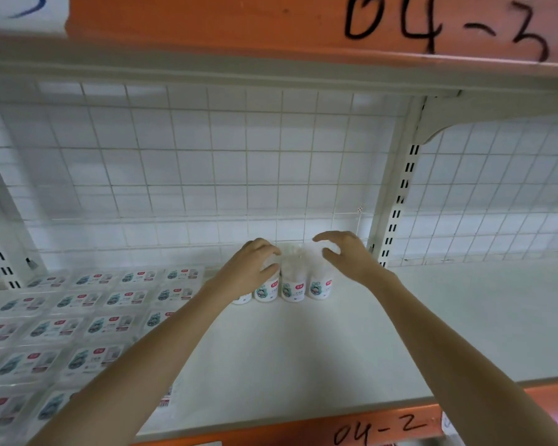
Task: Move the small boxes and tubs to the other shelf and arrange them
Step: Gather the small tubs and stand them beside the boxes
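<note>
Tubs [292, 286] stand in a row near the shelf's [303, 355] back edge. Left hand [250, 268] grips one; right hand [345, 255] hovers, fingers spread, empty. Recommend squaring labels forward, tubs touching

White wire-grid shelving [181, 162], orange edges [207, 24]

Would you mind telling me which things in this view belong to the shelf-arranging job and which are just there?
Part of the job:
- row of tubs at the back of the shelf
- flat boxes laid in rows on the left
- left hand gripping a tub
- right hand open above the tubs

Just there:
- wire grid back panel
- slotted upright
- orange rail marked 04-2
</note>
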The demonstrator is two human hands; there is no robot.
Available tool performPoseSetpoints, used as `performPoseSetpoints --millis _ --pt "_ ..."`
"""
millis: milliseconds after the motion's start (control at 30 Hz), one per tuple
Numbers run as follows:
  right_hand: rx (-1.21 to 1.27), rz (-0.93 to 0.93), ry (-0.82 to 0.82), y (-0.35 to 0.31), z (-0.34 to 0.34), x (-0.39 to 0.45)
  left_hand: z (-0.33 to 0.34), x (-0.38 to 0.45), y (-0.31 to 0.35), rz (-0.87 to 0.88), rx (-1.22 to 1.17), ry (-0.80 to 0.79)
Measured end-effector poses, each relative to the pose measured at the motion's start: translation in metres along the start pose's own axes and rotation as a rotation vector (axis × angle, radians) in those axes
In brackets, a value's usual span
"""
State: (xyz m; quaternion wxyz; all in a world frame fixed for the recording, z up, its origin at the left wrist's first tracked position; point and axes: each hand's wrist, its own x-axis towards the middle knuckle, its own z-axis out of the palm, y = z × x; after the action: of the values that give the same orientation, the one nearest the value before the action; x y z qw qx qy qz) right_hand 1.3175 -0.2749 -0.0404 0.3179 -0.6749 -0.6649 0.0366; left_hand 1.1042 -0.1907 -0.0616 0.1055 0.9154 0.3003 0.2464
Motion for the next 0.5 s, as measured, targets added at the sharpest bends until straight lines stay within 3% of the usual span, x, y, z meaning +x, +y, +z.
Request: performPoseSetpoints --millis 167,500 --pt "-0.005 0.114 -0.194 0.013 -0.002 -0.018 0.014 0.009 0.015 0.026 0.017 -0.076" --pt "-0.047 0.104 -0.087 0.013 0.015 -0.024 0.017 0.011 0.019 0.015 0.041 -0.1"
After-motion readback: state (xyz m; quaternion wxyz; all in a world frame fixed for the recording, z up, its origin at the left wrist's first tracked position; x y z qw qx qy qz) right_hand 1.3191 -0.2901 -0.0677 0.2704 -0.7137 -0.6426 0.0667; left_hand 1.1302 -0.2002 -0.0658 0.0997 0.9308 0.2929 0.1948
